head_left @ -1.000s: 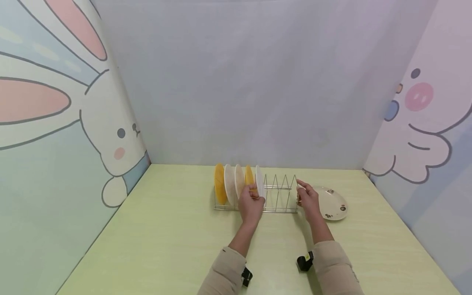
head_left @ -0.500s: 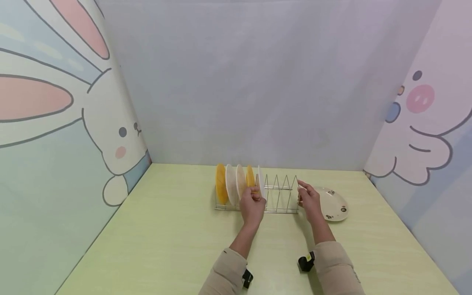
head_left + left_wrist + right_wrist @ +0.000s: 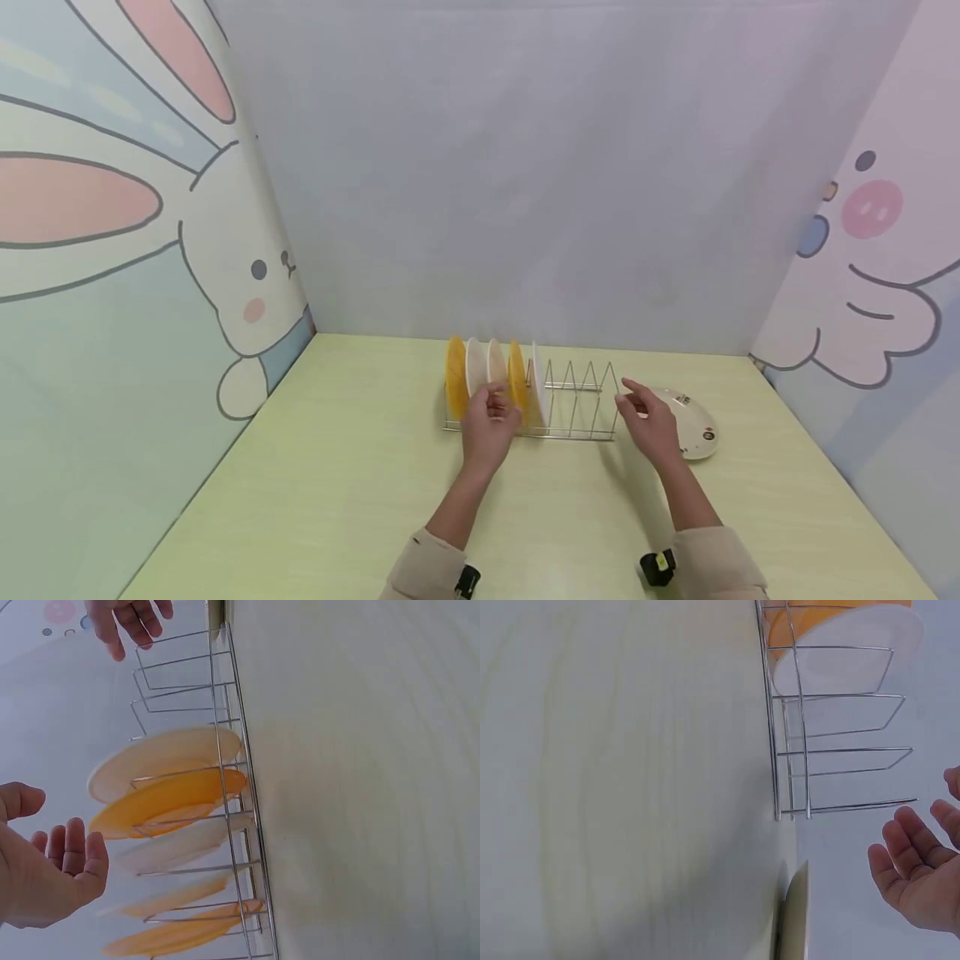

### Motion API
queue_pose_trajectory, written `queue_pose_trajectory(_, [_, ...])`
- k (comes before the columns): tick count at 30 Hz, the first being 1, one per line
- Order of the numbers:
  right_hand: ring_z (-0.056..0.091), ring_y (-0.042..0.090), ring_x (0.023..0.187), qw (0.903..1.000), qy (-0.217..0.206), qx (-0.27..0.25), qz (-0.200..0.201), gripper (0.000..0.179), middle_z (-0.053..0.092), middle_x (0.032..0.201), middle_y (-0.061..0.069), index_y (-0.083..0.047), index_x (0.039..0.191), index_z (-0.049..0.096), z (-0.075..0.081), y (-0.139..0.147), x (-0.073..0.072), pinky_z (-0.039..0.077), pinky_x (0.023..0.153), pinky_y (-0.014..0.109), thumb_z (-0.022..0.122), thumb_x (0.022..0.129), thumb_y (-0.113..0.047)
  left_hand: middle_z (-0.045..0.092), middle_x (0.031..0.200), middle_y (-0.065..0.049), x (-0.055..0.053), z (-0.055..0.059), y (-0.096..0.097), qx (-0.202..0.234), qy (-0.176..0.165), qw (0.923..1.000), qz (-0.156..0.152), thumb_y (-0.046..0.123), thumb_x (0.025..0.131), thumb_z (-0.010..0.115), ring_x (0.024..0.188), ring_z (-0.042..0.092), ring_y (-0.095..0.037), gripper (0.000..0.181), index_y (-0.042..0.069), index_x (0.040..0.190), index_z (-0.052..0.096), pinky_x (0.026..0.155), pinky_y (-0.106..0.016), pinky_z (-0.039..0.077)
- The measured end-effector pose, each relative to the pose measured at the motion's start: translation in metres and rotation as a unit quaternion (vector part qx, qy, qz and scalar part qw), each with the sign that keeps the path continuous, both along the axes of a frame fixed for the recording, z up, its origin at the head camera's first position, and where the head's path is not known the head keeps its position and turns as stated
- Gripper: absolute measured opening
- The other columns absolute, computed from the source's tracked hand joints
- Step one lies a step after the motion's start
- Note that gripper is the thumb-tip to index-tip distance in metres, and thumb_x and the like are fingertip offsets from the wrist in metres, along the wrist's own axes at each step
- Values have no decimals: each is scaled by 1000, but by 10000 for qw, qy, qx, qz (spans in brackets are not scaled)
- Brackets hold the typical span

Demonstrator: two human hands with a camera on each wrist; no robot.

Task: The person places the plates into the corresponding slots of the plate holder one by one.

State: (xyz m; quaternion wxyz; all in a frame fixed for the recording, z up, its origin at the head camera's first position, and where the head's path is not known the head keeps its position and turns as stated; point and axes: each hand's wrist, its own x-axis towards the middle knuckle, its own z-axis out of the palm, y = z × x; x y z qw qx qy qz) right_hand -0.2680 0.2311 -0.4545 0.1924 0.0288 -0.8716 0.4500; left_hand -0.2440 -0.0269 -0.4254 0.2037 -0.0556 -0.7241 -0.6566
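A wire dish rack (image 3: 577, 437) holds several plates on edge in its left slots. From the left stand an orange-yellow plate (image 3: 454, 375), two pale plates, a second orange-yellow plate (image 3: 516, 375) and a white plate (image 3: 537, 379). My left hand (image 3: 487, 433) hovers in front of the plates, fingers loosely bent with nothing between them. In the left wrist view it is apart from the plates, which lean in their slots. My right hand (image 3: 651, 423), also holding nothing, is just off the rack's right end, fingers relaxed and spread in the right wrist view.
A cream plate with small dark prints (image 3: 696, 429) lies flat on the table (image 3: 337, 467) right of the rack, partly behind my right hand. The rack's right slots carry no plates. A grey-white backdrop (image 3: 480, 183) rises behind; printed side walls flank the table.
My left hand has let go of the white plate and drawn back to the left. My right hand has come away from the rack's right end. The white plate stays in the rack.
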Motion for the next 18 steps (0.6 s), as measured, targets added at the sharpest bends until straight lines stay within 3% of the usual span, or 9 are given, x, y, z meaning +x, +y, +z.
queue_pose_trajectory(10, [48, 43, 110, 9906, 521, 898, 887, 50, 48, 128, 24, 2, 132, 46, -1, 30, 18, 42, 83, 58, 64, 89, -17, 55, 89, -12, -9, -7, -44, -135, 564, 9963, 631, -2, 75, 62, 78, 56, -19, 30, 2, 105, 61, 64, -27, 50])
queue_pose_trajectory(18, [47, 44, 110, 9831, 510, 1234, 1253, 55, 46, 131, 23, 2, 134, 45, -6, 49, 22, 42, 82, 60, 66, 87, -16, 53, 92, -12, -20, -17, -74, -12, 228, 9951, 957, 0, 81, 59, 80, 54, -20, 26, 0, 107, 60, 65, -28, 49])
